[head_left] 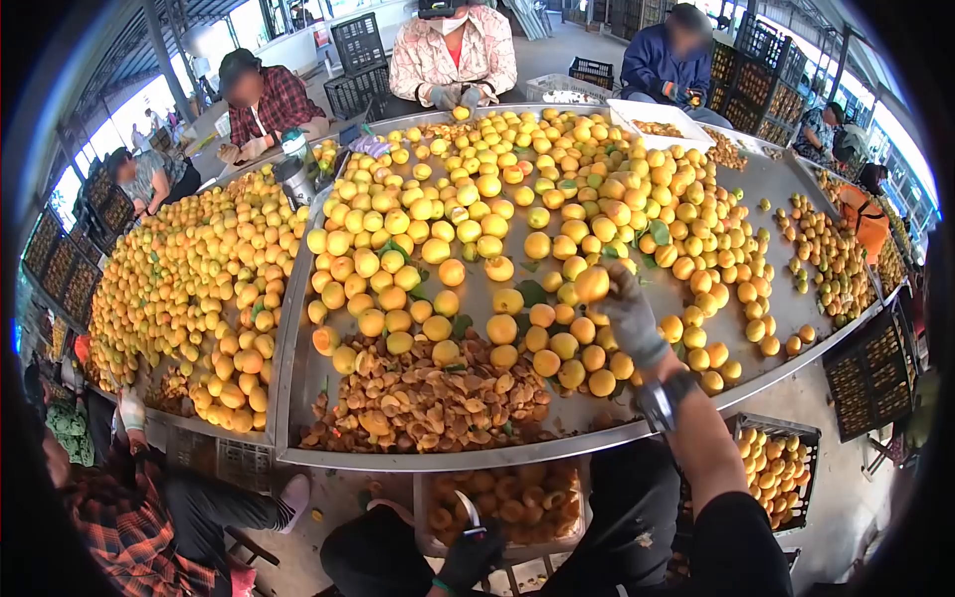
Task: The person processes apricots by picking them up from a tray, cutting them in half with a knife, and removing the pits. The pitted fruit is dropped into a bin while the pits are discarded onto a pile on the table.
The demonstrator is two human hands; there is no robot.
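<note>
Okay, key relation: fruit and knife sit far apart, one per hand. The right hand point(629, 310), gray-gloved, is right of centre over the tabletop point(477, 460), fingers curled round one yellow-orange fruit point(591, 285). That fruit lies at the fingertips, just up and left of the palm, and looks raised off the others, though exact height is hard to tell. Fruit is roundish, no clear long axis. Part of the grip is hidden, so thumb placement can't be told.

Left hand point(472, 559), black-gloved, is at bottom centre, below the tabletop's near edge, fist wrapped round a small knife point(470, 510). Knife's long axis runs upward, blade curving to the upper left, edge direction unclear. From the knife, the fruit is up and to the right, well apart; right hand is nearer, touching it. Between them: scraps pile point(438, 398), lower centre, and bin point(422, 507) just behind the knife.
</note>
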